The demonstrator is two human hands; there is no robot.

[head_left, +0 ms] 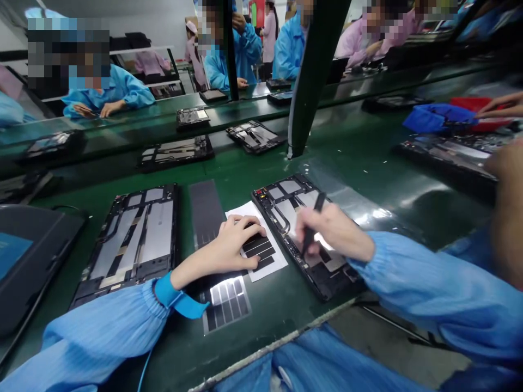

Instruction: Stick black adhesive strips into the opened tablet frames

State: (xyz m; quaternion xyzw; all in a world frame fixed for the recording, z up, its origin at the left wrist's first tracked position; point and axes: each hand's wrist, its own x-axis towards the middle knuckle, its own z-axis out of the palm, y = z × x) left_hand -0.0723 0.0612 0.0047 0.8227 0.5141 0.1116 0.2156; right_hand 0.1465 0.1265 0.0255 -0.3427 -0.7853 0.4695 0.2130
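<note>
My left hand (237, 244) lies with fingers spread on a white sheet (274, 267) that carries black rectangular strips (261, 247). A blue wrist strap circles that wrist. My right hand (333, 231) is closed around a black pen-like tool (314, 226), blurred by motion. The tool's lower end points at the left edge of an opened tablet-like device (286, 204), whose silver plates and dark ribbon cables show. Whether the tip touches the device I cannot tell. Clear film with dark rectangles (226, 305) lies below my left hand, and a dark film strip (205, 207) above it.
Another opened device (157, 234) lies at left, beside a dark grey machine (28, 261). More devices (175, 152) rest along the back of the green bench. A dark post (306, 109) rises behind. At right are a blue bin (435, 117) and another person's hand (502, 106).
</note>
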